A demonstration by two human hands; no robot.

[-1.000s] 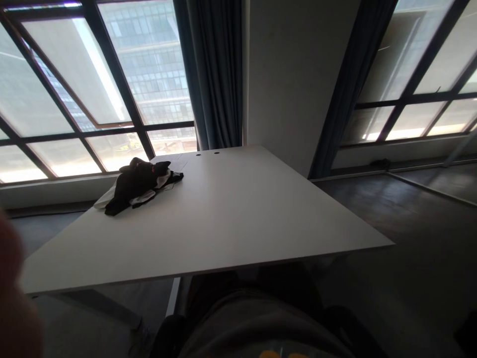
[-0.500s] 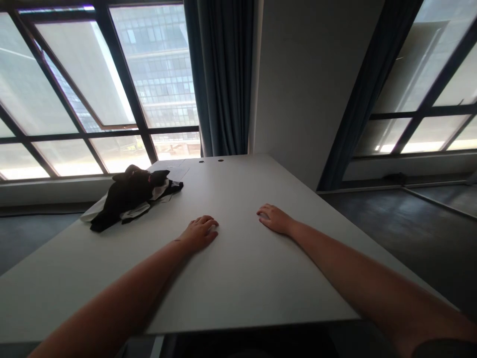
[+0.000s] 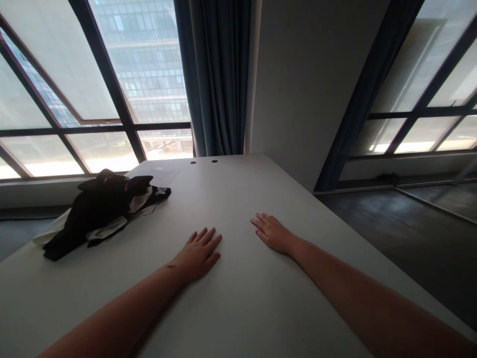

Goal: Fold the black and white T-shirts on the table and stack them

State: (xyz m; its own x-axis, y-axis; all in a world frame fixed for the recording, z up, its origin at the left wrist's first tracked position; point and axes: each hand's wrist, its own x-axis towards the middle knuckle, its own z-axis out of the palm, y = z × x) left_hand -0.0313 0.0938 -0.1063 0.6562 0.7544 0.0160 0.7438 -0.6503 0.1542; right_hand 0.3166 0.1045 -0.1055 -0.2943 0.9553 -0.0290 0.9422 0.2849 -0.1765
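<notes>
My left hand (image 3: 197,253) lies flat and open on the white table (image 3: 238,308), palm down, fingers stretched forward, holding nothing. My right hand (image 3: 271,231) rests a little to its right, also flat and open, empty. A heap of black and white clothes (image 3: 100,209) sits on the table's left side, well beyond and left of my left hand, touched by neither hand.
Two round cable holes (image 3: 203,161) mark the table's far edge. Behind it hang dark curtains (image 3: 216,79) between large windows (image 3: 93,84) and a white wall column (image 3: 301,84). The dark floor (image 3: 410,223) lies to the right of the table.
A second ago no hands were on the table. Both arms came forward onto it, the curled fingers flattened out, and the view moved closer to the table.
</notes>
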